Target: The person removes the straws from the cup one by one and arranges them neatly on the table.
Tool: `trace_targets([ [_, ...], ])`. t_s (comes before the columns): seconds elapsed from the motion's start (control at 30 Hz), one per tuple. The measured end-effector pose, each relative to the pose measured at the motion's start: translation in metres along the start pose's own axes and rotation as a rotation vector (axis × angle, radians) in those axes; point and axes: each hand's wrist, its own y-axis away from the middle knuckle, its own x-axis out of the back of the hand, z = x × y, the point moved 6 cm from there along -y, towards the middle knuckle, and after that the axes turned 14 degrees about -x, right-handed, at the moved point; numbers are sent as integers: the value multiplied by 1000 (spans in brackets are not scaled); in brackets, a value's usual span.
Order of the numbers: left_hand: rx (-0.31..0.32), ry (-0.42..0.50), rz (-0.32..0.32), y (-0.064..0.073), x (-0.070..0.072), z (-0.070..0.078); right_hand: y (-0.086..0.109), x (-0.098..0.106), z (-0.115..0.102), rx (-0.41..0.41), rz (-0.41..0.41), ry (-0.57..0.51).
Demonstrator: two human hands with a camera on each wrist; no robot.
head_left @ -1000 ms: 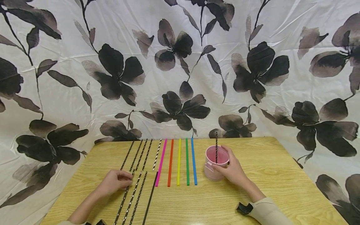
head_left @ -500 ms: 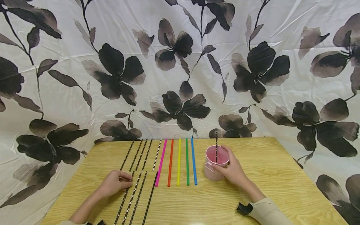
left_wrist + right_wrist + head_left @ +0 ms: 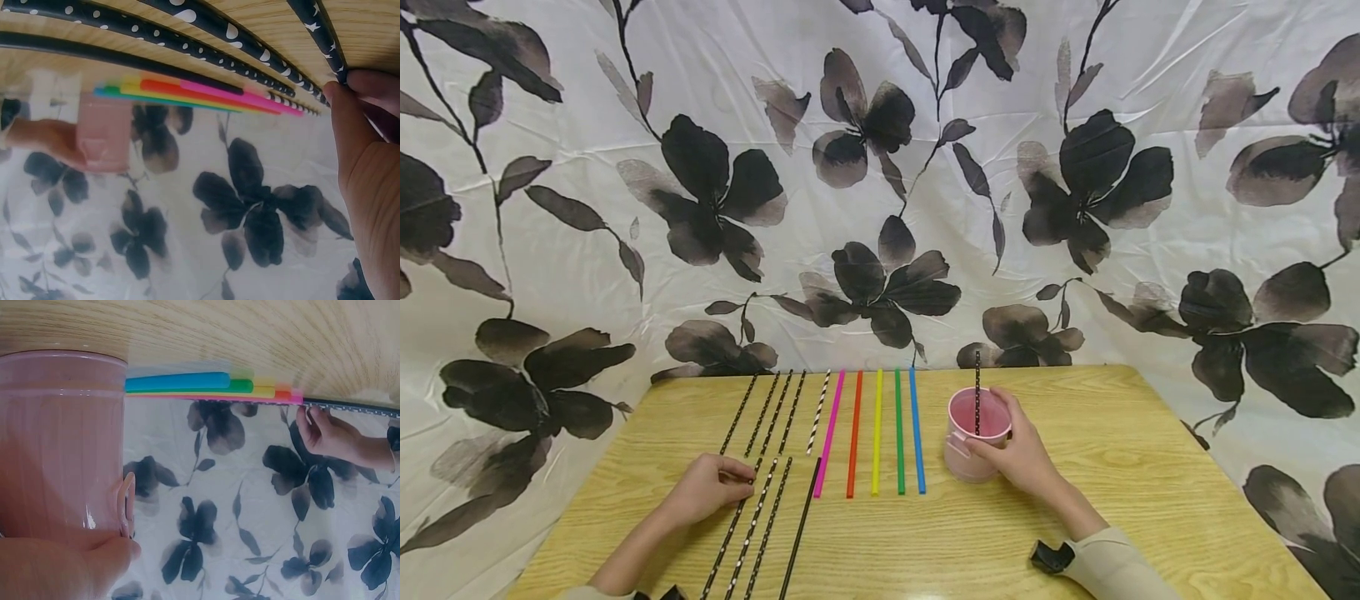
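Note:
In the head view my left hand (image 3: 709, 490) pinches a black straw with white stars (image 3: 319, 34) between thumb and finger, near its far end. That straw (image 3: 724, 542) lies slanted at the left of the front row. Beside it are a black straw with large white spots (image 3: 750, 533), one with small dots (image 3: 769, 529) and a plain black one (image 3: 801, 529). My right hand (image 3: 1018, 450) grips a pink cup (image 3: 967, 462) by its rim and side, and the cup stands upright on the table. A black patterned straw (image 3: 977, 392) stands inside the cup.
Behind the front row lie several black patterned straws (image 3: 765, 412) and a black-and-white striped straw (image 3: 818, 412). Pink (image 3: 830, 433), red (image 3: 854, 433), yellow (image 3: 877, 433), green (image 3: 899, 433) and blue (image 3: 917, 433) straws line the middle. A floral cloth (image 3: 880, 200) hangs behind the wooden table (image 3: 1112, 433).
The left hand has shifted very slightly, and the near end of the star-patterned straw has swung a little to the left. The right hand and the cup have stayed in place.

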Motion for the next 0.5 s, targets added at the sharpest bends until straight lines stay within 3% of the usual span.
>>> trace_targets([
  [0.13,15,-1,8,0,0,0,4,1,-9,-4,-9,-9],
  [0.5,22,-3,-6,-1,-1,0,5,2,-9,-2,-9,-2],
])
